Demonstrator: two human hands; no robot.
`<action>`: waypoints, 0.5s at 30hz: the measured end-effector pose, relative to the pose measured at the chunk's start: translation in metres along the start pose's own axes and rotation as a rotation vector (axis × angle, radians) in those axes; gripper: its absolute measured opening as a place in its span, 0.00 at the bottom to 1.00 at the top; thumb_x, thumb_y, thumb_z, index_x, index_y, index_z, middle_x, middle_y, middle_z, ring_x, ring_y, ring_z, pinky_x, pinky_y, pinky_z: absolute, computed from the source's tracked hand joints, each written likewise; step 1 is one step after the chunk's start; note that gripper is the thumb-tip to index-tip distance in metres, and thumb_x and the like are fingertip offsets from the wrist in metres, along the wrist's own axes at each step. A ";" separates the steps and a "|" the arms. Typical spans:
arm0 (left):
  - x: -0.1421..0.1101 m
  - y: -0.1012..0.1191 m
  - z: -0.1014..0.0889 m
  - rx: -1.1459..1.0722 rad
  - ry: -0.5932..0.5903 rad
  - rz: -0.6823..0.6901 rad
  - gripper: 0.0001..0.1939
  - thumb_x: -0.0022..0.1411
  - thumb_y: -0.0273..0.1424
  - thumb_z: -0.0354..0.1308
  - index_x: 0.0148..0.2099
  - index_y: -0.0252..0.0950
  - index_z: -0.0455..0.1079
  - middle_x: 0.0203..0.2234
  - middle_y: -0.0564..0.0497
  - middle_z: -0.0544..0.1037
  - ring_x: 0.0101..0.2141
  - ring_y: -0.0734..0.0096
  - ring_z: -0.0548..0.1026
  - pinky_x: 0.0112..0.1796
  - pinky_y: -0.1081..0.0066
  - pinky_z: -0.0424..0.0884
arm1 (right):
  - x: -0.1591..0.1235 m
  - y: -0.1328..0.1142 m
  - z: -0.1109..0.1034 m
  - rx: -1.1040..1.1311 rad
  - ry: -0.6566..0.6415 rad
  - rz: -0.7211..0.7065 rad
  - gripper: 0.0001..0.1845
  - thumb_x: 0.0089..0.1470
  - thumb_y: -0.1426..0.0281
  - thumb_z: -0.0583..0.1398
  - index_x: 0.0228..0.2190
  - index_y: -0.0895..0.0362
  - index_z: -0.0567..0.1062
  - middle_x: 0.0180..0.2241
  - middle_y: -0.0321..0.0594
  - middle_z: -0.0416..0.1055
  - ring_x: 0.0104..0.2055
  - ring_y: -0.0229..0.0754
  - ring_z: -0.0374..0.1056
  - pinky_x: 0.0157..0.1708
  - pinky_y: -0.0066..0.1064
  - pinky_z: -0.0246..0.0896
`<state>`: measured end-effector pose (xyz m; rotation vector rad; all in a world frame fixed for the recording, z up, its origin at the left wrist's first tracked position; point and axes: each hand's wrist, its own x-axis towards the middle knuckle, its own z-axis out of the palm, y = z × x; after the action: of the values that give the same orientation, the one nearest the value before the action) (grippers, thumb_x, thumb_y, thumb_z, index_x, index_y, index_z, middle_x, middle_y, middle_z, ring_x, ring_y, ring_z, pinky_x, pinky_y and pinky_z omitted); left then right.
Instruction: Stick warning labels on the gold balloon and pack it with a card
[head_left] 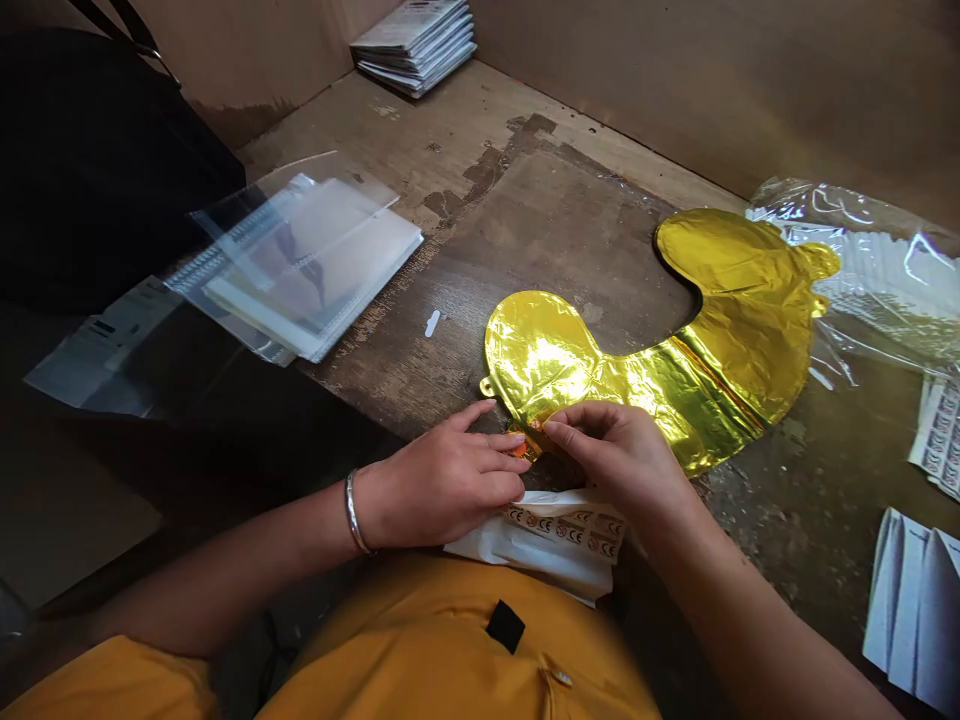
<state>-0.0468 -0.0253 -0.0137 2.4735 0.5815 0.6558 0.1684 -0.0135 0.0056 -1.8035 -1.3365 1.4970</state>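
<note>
A flat gold foil balloon, curved and creased, lies on the table in front of me. My left hand rests palm down at its near left edge, fingers stretched out and their tips touching the foil tail. Between those fingertips a small orange patch shows. My right hand is closed in a pinch, thumb and index finger on a tiny sticker at the balloon's edge. Below both hands lies a white sheet of CE stickers, partly covered by my left hand.
Clear plastic sleeves are piled at the left, beside a black bag. Folded papers are stacked at the back. Plastic-wrapped items, another sticker sheet and folded leaflets lie at the right. Wooden walls bound the table.
</note>
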 end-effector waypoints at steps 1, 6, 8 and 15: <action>0.000 0.000 0.000 -0.001 -0.003 0.000 0.06 0.66 0.25 0.51 0.38 0.36 0.69 0.45 0.49 0.80 0.53 0.66 0.73 0.63 0.53 0.46 | 0.000 -0.001 0.000 0.004 0.000 0.002 0.18 0.44 0.56 0.65 0.26 0.59 0.76 0.21 0.38 0.72 0.21 0.34 0.63 0.20 0.27 0.58; 0.000 0.001 0.000 -0.005 0.002 -0.005 0.07 0.66 0.25 0.51 0.37 0.37 0.69 0.45 0.48 0.80 0.52 0.65 0.73 0.62 0.52 0.48 | -0.002 -0.005 0.002 0.030 0.000 0.015 0.18 0.43 0.55 0.66 0.25 0.59 0.76 0.21 0.38 0.72 0.20 0.35 0.63 0.18 0.27 0.58; 0.000 0.001 0.000 -0.004 0.005 -0.007 0.07 0.66 0.25 0.51 0.37 0.37 0.69 0.45 0.48 0.79 0.52 0.65 0.73 0.62 0.53 0.48 | -0.003 -0.005 0.003 0.035 0.007 0.014 0.18 0.43 0.55 0.66 0.25 0.60 0.76 0.21 0.39 0.72 0.20 0.35 0.63 0.19 0.27 0.59; -0.001 0.000 0.001 -0.016 -0.006 -0.021 0.07 0.66 0.26 0.50 0.38 0.37 0.69 0.46 0.49 0.79 0.53 0.66 0.72 0.63 0.53 0.47 | -0.004 -0.004 0.005 0.049 0.025 0.034 0.17 0.42 0.57 0.67 0.26 0.59 0.76 0.23 0.40 0.74 0.23 0.38 0.67 0.23 0.30 0.63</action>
<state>-0.0466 -0.0262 -0.0144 2.4509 0.5969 0.6421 0.1620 -0.0163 0.0092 -1.8173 -1.2518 1.5065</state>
